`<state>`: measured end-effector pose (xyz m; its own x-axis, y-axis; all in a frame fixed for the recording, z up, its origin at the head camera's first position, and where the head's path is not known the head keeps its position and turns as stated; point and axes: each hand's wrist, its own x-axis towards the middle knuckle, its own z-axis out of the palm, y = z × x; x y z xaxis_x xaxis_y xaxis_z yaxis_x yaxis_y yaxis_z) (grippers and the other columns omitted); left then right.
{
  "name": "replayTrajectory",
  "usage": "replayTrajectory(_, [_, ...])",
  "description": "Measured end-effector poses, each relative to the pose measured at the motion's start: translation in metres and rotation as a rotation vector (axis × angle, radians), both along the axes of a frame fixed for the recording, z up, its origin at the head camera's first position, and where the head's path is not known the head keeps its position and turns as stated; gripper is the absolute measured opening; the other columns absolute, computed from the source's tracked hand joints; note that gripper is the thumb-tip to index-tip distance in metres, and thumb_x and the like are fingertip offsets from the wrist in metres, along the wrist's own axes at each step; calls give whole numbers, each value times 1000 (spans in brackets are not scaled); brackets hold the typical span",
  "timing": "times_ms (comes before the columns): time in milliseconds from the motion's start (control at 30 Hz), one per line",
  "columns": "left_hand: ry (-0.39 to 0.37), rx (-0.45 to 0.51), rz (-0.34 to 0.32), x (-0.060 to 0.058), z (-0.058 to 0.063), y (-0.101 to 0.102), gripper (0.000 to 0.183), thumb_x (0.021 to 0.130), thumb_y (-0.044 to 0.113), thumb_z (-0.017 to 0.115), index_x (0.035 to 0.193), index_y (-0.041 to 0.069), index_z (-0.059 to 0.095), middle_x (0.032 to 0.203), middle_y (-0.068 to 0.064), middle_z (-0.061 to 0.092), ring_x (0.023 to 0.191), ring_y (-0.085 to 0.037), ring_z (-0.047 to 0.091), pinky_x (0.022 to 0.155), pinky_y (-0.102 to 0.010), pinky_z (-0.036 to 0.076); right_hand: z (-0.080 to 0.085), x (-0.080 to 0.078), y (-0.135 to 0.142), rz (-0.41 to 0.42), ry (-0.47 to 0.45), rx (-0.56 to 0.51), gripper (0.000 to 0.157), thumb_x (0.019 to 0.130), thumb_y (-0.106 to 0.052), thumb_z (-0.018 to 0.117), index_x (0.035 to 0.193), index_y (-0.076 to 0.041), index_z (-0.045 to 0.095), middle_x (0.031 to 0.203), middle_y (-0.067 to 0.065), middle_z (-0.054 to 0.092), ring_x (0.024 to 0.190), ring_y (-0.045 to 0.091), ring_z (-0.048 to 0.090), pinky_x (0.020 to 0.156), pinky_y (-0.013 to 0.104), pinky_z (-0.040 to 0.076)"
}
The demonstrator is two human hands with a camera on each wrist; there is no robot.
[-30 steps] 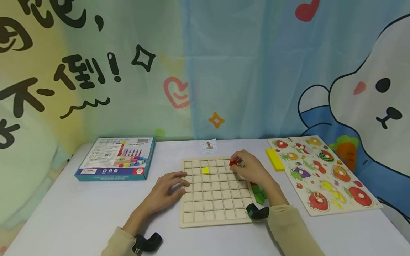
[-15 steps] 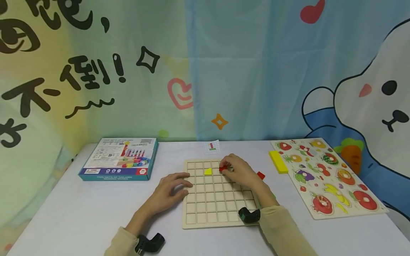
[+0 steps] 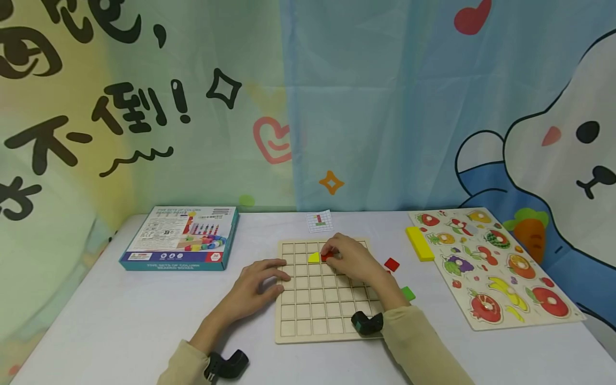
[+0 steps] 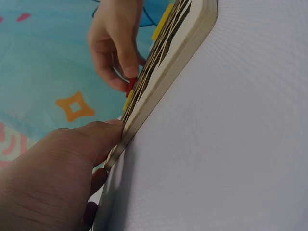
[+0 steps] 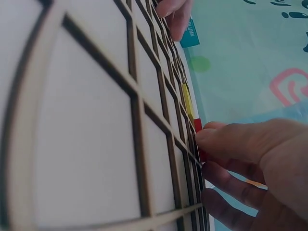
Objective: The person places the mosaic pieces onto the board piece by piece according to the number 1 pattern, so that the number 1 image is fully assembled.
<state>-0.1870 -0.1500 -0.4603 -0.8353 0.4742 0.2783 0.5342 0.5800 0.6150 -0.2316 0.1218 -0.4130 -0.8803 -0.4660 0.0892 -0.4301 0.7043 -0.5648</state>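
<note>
Gridboard rests under left hand's relaxed fingers, apparently steadied, while right hand pinches red tile beside yellow tile.

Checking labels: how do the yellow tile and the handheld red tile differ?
The yellow tile lies on the board unheld; the red tile is pinched by the right hand. From the head view, the yellow tile is mostly uncovered, the red tile partly hidden. Both are toward the board's far edge, side by side.
</note>
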Motion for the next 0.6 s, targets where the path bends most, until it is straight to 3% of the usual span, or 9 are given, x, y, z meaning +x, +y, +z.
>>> replayTrajectory(400, [9,-2,-1,-1,-2,0,18,89,26,65,106,32,66,136,4,53,132,-22,44,103,-53,29,-1,-1,-2,22,31,33,12,86,-9,66,98,-10,67,101,3,61,92,18,60,81,36,48])
replayTrajectory(600, [16,-7,3,-1,-2,0,19,89,25,65,106,33,66,136,5,53,131,-22,44,104,-53,28,1,0,1,15,6,-5,12,87,-10,64,100,-11,66,103,2,60,94,19,59,82,36,48])
